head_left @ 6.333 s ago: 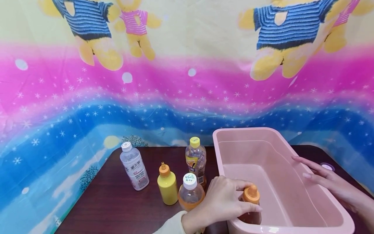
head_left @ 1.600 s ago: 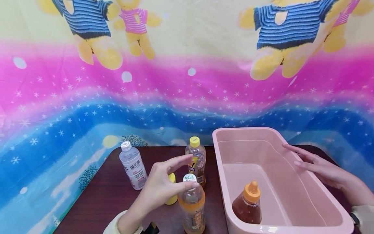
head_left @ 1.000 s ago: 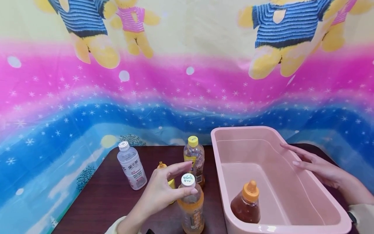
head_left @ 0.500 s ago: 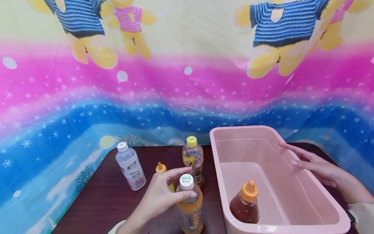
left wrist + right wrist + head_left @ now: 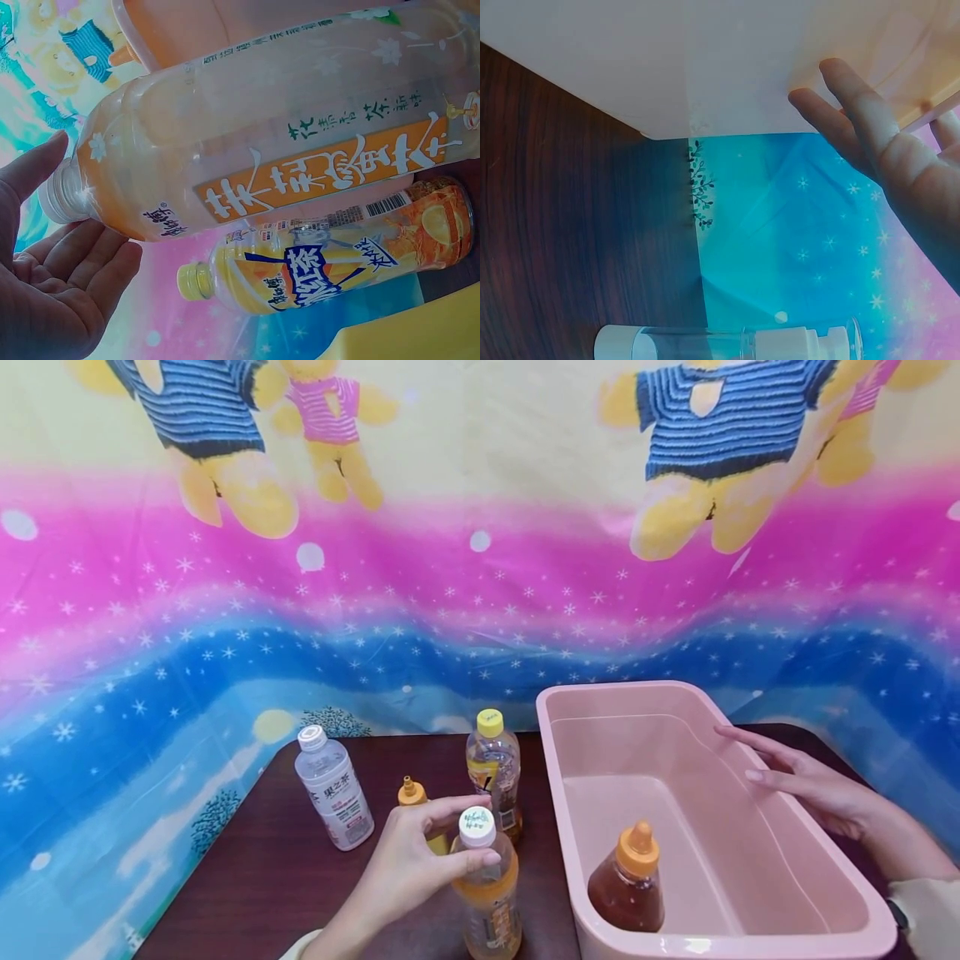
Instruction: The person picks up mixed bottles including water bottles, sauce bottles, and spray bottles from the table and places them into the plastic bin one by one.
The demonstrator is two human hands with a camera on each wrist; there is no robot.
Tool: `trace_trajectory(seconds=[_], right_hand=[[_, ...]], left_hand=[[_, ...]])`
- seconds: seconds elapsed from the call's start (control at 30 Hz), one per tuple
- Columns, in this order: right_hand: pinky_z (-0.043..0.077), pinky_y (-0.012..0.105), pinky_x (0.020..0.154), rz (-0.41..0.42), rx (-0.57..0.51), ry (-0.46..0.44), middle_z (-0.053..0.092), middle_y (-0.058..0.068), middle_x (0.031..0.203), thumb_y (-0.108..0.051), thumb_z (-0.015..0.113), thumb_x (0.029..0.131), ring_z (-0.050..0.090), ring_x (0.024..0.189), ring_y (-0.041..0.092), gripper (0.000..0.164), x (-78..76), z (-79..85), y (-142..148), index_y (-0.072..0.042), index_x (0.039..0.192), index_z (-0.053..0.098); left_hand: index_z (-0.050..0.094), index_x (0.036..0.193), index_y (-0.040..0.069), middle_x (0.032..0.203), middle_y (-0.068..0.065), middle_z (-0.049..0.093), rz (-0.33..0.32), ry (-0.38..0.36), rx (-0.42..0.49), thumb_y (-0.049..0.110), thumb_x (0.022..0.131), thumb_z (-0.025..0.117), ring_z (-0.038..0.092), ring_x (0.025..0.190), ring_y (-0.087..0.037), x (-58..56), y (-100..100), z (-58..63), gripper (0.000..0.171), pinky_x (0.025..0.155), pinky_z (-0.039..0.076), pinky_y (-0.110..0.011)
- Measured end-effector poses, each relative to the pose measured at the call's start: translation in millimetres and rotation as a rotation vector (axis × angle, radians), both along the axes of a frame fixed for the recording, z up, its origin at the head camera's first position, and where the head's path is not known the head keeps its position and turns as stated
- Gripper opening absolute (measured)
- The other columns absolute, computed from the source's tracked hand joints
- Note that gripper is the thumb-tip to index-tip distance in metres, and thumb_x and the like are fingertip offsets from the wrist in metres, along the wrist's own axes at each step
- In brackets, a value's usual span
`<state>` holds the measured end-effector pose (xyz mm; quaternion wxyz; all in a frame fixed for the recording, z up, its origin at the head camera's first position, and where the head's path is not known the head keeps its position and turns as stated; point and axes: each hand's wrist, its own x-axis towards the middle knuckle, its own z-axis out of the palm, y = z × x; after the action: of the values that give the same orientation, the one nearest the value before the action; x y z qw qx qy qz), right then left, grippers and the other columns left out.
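Observation:
My left hand (image 5: pixel 408 856) is at the neck of a clear tea bottle (image 5: pixel 491 910) with a white cap and an orange label. Its thumb lies before the neck and its fingers behind it, loosely curved. In the left wrist view the thumb looks slightly apart from the neck of the tea bottle (image 5: pixel 247 142). My right hand (image 5: pixel 817 789) lies at the right rim of a pink plastic tub (image 5: pixel 615 688), fingers extended. In the right wrist view, fingertips (image 5: pixel 832 69) touch the tub's wall. A squeeze bottle (image 5: pixel 626 897) of dark red-brown liquid, orange-capped, stands in the tub's near left corner.
Behind the left hand stand a yellow squeeze bottle (image 5: pixel 411 792), partly hidden, and an iced tea bottle (image 5: pixel 495 768) with a yellow cap. Farther left is a white-labelled bottle (image 5: pixel 336 802). A clear bottle with white parts (image 5: pixel 780 345) shows beyond the tub. A printed curtain hangs behind.
The left hand has let go of the orange-capped squeeze bottle, now standing in the tub, and moved left to the tea bottle. Its thumb and fingers have drawn closer around the neck.

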<state>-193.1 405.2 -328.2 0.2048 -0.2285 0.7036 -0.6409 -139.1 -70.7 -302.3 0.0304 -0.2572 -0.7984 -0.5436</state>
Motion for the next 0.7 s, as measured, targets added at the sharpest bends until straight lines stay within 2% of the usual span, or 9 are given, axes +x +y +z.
trace_trajectory(seconds=[0.27,0.53,0.7], right_hand=[[0.044,0.059,0.076,0.011,-0.017,-0.002,0.046,-0.018,0.130,-0.007,0.031,0.099,0.058,0.106,0.027,0.056,0.1,-0.6,0.6,-0.035,0.145,0.017],[0.044,0.059,0.076,0.014,-0.028,-0.018,0.047,-0.018,0.130,-0.007,0.031,0.099,0.058,0.106,0.029,0.056,-0.5,-0.3,-0.4,-0.036,0.144,0.017],[0.044,0.059,0.076,0.008,-0.020,-0.015,0.047,-0.018,0.129,-0.008,0.031,0.099,0.059,0.105,0.029,0.055,-0.1,0.6,-1.2,-0.036,0.144,0.018]], left_hand=[[0.066,0.108,0.006,0.101,-0.003,0.068,0.005,0.001,0.007,0.026,0.072,0.077,0.063,0.094,-0.011,0.1,-1.6,1.0,0.042,0.082,0.050,-0.023],[0.068,0.106,0.017,0.100,0.002,0.068,0.051,-0.024,0.002,0.027,0.071,0.078,0.062,0.095,-0.009,0.9,-4.6,6.3,0.038,0.085,0.049,-0.025],[0.068,0.105,0.017,0.097,0.003,0.069,0.066,0.008,0.005,0.029,0.070,0.079,0.062,0.092,-0.009,1.3,-8.3,11.8,0.039,0.081,0.050,-0.024]])
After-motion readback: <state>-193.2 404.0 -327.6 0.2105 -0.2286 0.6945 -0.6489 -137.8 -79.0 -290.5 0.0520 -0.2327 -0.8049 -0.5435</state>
